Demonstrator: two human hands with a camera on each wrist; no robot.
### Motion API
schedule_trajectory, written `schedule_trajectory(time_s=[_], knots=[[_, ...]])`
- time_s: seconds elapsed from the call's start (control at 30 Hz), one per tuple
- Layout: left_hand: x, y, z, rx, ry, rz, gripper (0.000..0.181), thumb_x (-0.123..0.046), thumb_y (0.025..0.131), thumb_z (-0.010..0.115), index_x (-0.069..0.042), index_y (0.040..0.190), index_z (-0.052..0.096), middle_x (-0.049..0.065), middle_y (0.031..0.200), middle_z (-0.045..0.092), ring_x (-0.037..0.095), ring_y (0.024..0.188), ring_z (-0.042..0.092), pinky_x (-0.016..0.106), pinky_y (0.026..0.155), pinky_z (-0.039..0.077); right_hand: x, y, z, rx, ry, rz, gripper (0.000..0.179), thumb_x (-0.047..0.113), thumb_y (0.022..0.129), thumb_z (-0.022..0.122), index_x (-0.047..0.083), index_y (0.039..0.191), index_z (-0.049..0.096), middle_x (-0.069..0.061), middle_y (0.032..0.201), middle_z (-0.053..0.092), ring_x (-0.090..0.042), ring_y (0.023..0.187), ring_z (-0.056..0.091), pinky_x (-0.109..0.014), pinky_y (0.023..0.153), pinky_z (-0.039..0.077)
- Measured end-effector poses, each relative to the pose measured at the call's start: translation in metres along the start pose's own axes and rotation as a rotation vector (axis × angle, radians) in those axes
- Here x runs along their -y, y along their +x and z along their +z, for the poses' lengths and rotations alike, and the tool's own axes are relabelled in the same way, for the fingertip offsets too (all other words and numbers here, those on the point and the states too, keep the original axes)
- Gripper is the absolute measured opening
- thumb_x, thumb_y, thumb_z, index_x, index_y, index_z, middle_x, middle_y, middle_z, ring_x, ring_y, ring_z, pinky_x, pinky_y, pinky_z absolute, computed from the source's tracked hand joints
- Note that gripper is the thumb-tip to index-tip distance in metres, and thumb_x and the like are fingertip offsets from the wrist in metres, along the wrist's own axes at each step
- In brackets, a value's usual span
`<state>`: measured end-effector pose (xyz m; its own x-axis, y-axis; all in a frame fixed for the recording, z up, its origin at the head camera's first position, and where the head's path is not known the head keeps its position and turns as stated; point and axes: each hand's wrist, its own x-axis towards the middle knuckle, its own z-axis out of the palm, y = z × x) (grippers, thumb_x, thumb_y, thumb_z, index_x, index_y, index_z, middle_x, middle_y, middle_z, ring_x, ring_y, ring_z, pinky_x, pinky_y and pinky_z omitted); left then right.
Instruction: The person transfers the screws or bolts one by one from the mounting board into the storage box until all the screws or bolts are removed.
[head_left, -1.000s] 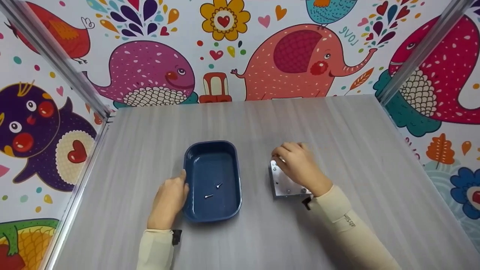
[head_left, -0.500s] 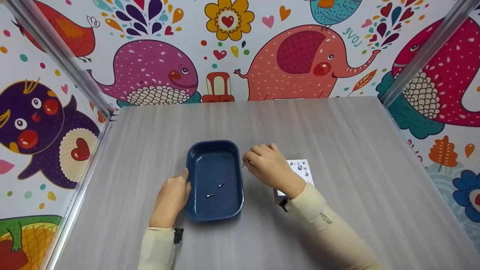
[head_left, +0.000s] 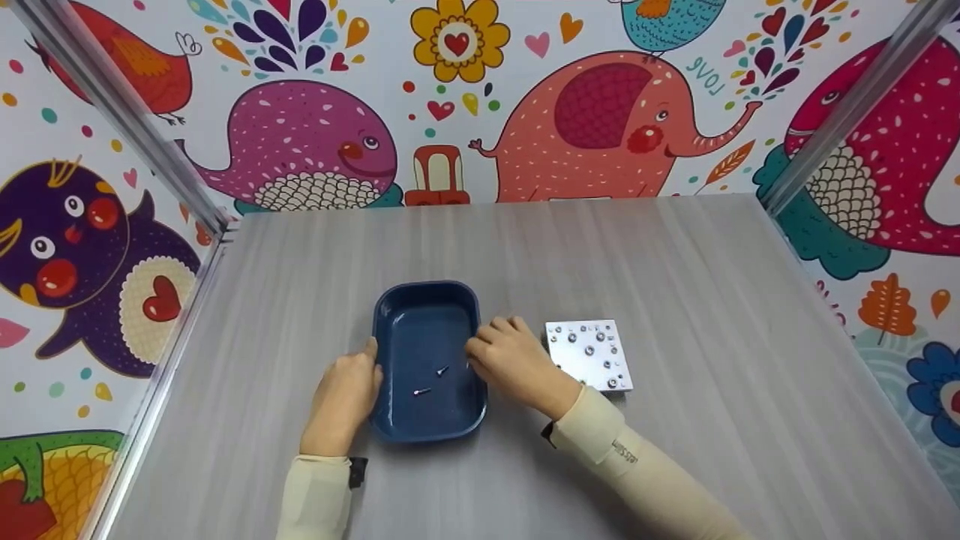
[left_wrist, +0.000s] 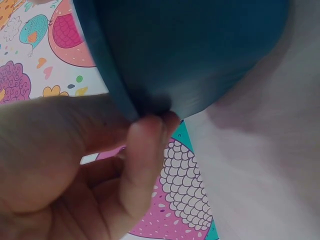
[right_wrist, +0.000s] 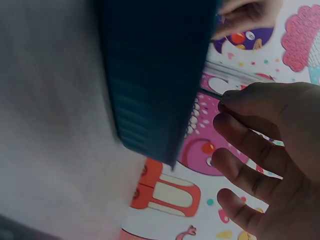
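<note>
My left hand (head_left: 343, 401) pinches the left rim of a dark blue tray (head_left: 386, 420); the left wrist view shows thumb and finger meeting at the tray wall (left_wrist: 165, 65). Two small screws, one screw (head_left: 421, 391) nearer and another screw (head_left: 442, 370) farther back, lie on the tray's floor. Over the tray's right rim is my right hand (head_left: 517, 364), its fingertips just past the edge. In the right wrist view, that hand's thumb and index finger pinch a thin dark screw (right_wrist: 211, 93), whose far end is hidden behind the tray wall.
To the right of the tray, a square metal block (head_left: 589, 356) with several screw heads and holes in its top sits on the wood-grain table (head_left: 675, 285). Behind and beside the table stand cartoon-printed walls (head_left: 450, 97) with metal corner posts (head_left: 840, 112).
My right hand has moved left from the metal block to the tray's right rim, carrying the thin screw and uncovering the block. My left hand has stayed on the tray's left rim.
</note>
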<state>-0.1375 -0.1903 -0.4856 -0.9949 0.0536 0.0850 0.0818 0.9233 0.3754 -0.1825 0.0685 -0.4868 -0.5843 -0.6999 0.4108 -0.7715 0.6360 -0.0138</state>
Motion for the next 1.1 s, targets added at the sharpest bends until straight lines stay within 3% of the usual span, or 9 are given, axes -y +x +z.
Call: schedule_trajectory(time_s=[0.23, 0.43, 0.63, 0.77, 1.1], knots=[[0.0, 0.0, 0.0, -0.002, 0.018, 0.008, 0.043, -0.004, 0.093, 0.064, 0.012, 0.132, 0.057, 0.031, 0.099, 0.068, 0.048, 0.086, 0.067, 0.056, 0.073, 0.053, 0.008, -0.001, 0.01, 0.049, -0.053, -0.005, 0.007, 0.02, 0.092, 0.07, 0.015, 0.088, 0.073, 0.001, 0.086, 0.065, -0.021, 0.078, 0.052, -0.037, 0.069, 0.04], [0.0, 0.0, 0.0, -0.004, 0.027, 0.008, 0.042, -0.004, 0.094, 0.064, 0.013, 0.132, 0.057, 0.031, 0.098, 0.068, 0.048, 0.084, 0.067, 0.056, 0.071, 0.054, 0.007, -0.001, 0.007, 0.034, -0.032, -0.006, 0.006, 0.018, 0.092, 0.07, 0.015, 0.09, 0.074, 0.0, 0.086, 0.065, -0.02, 0.078, 0.053, -0.037, 0.068, 0.04], [0.0, -0.001, 0.0, -0.018, 0.048, 0.03, 0.042, -0.002, 0.092, 0.066, 0.013, 0.13, 0.058, 0.029, 0.095, 0.069, 0.047, 0.08, 0.068, 0.055, 0.068, 0.054, 0.005, -0.005, -0.011, -0.069, 0.009, -0.03, 0.005, 0.012, 0.091, 0.07, 0.014, 0.092, 0.074, 0.0, 0.087, 0.066, -0.02, 0.078, 0.055, -0.037, 0.068, 0.04], [-0.001, 0.0, 0.0, 0.002, 0.049, 0.01, 0.044, -0.003, 0.093, 0.066, 0.013, 0.133, 0.056, 0.029, 0.098, 0.069, 0.047, 0.082, 0.068, 0.056, 0.069, 0.054, -0.001, -0.013, -0.026, -0.134, 0.022, -0.039, 0.005, 0.011, 0.089, 0.072, 0.014, 0.092, 0.075, 0.001, 0.087, 0.066, -0.02, 0.078, 0.056, -0.037, 0.068, 0.04], [-0.002, 0.001, -0.001, 0.036, 0.05, -0.021, 0.045, -0.006, 0.095, 0.063, 0.012, 0.135, 0.054, 0.031, 0.099, 0.067, 0.048, 0.086, 0.067, 0.057, 0.073, 0.054, -0.031, -0.042, -0.047, -0.138, 0.045, 0.067, 0.012, 0.006, 0.085, 0.075, 0.014, 0.094, 0.075, 0.001, 0.088, 0.068, -0.022, 0.081, 0.061, -0.041, 0.073, 0.043]])
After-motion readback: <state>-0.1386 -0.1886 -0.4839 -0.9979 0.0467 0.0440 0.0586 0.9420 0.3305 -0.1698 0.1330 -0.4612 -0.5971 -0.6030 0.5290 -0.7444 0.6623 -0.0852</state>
